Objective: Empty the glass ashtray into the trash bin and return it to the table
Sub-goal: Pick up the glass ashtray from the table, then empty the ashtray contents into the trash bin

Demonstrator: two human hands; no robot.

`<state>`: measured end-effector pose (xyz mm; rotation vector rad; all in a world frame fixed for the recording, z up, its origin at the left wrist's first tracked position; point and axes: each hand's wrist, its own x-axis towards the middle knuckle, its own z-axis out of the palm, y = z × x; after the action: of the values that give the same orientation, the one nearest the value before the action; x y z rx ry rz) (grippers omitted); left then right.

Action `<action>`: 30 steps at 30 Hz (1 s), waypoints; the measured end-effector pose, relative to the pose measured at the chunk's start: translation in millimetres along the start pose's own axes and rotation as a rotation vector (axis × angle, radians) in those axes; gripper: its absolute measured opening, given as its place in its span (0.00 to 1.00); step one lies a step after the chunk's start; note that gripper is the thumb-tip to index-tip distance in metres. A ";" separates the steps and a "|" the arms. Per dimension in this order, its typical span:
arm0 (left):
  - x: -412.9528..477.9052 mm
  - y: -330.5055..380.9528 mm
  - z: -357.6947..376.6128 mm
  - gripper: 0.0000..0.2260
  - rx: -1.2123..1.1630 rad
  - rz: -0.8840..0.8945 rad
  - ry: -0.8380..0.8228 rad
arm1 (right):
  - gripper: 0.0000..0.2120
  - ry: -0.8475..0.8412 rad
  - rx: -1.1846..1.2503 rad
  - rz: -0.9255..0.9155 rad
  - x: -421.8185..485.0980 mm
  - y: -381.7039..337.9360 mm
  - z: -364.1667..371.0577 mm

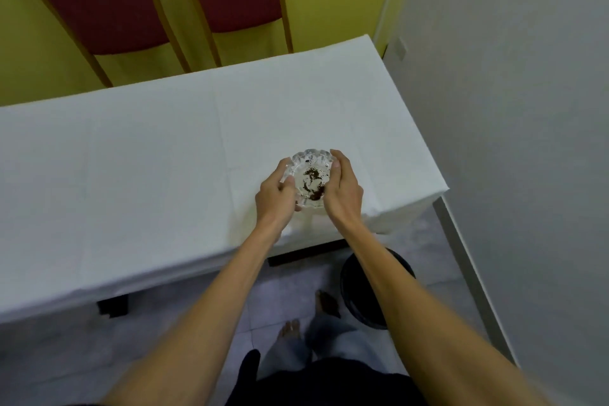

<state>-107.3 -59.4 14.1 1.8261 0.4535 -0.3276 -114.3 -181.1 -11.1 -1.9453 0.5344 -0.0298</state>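
A round cut-glass ashtray [310,171] with dark ash and bits in its bowl sits near the right front part of the white-clothed table [148,175]. My left hand [276,196] grips its left rim, thumb over the edge. My right hand [342,189] clasps its right rim. Whether the ashtray rests on the cloth or is just lifted, I cannot tell. A black round trash bin [354,293] stands on the floor below the table's right front corner, partly hidden by my right forearm.
Two dark red chairs [99,0] with gold frames stand behind the table against a yellow wall. A grey wall [527,109] runs close along the right. My bare feet [291,328] are on the grey tiled floor beside the bin.
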 end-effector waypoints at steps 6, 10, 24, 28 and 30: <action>-45.3 -38.2 23.3 0.22 0.100 0.126 -0.135 | 0.18 0.164 0.043 0.030 -63.1 36.0 -29.7; -73.2 -59.3 38.5 0.22 0.173 0.170 -0.256 | 0.17 0.237 0.056 0.104 -100.5 57.9 -54.3; -111.8 -140.9 118.7 0.27 0.550 0.284 -0.543 | 0.16 0.414 0.042 0.369 -146.2 191.5 -102.9; -90.1 -192.9 152.9 0.28 0.643 0.263 -0.555 | 0.17 0.378 -0.005 0.426 -138.1 255.4 -103.9; -81.9 -228.3 167.0 0.28 0.662 0.216 -0.546 | 0.17 0.334 -0.014 0.449 -132.5 289.5 -103.4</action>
<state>-284.9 -171.9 -192.1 2.2759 -0.2705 -0.8712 -362.2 -316.2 -190.8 -1.8026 1.1847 -0.0659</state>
